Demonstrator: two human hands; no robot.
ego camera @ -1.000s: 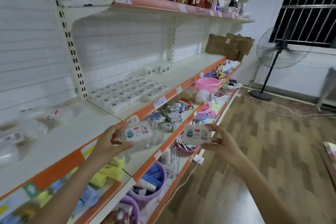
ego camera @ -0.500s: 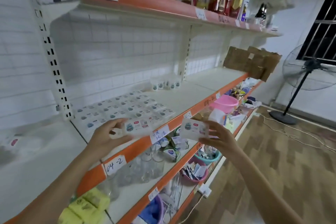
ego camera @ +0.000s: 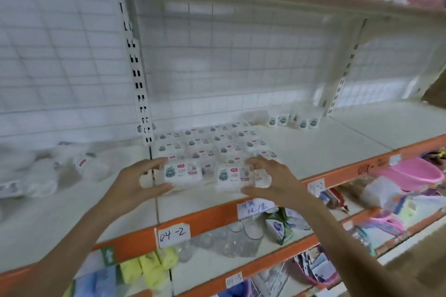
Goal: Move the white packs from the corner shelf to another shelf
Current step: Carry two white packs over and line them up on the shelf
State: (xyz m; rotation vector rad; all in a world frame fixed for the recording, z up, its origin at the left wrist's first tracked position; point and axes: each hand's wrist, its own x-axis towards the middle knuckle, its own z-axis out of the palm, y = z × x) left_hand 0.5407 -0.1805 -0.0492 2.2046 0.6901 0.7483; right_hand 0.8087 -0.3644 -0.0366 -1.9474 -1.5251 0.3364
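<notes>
Nearest the viewer, two bare forearms reach up and forward to a cream metal shelf with an orange front lip, which carries a handwritten paper tag reading 04-2. The left hand grips one small white rectangular pack with a printed label between thumb below and fingers above; the right hand grips a second matching white pack the same way. Compared with half a second ago, both hands have moved from in front of the lip to over the shelf board, so the two packs now sit low at the front of the laid-out group, apparently about to be set down; whether they already touch the board cannot be told. This suggests the carry is nearly done and release comes next. Just behind them lies a tidy grid of the same white packs, so the free room is the bare strip between that grid and the orange lip, and the open board to the right. A slotted white upright post stands just left of the grid. Further left, blurred clear wrapped bundles lie on the neighbouring shelf. At the back right, a few small white cartons stand against the white wire-grid back panel.
</notes>
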